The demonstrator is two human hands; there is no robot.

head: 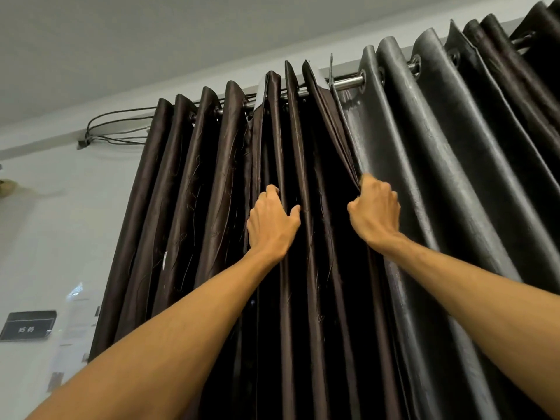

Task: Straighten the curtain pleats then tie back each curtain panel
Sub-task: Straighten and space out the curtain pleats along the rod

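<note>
Above you the ceiling [151,40] is plain pale grey. On your left the wall [60,237] is glossy white and catches a small bright reflection. Black cables [118,125] loop from a clip near its top, and a dark sign [28,325] hangs low on it.

Grey ceiling [151,40] overhead. White glossy wall [60,231] at left, bright glare patch [75,289] on it. Bundle of dark cables [121,125] loops along top of wall, pinned at left end by small clip [82,143]. Dark rectangular plaque [28,325] low on wall, small white characters on it, unreadable. Small patches [56,380] below and right of plaque, too blurred to tell. Pale beige shape [7,187] at left edge, cut off. Shiny metal rod [348,83] under ceiling edge.
</note>
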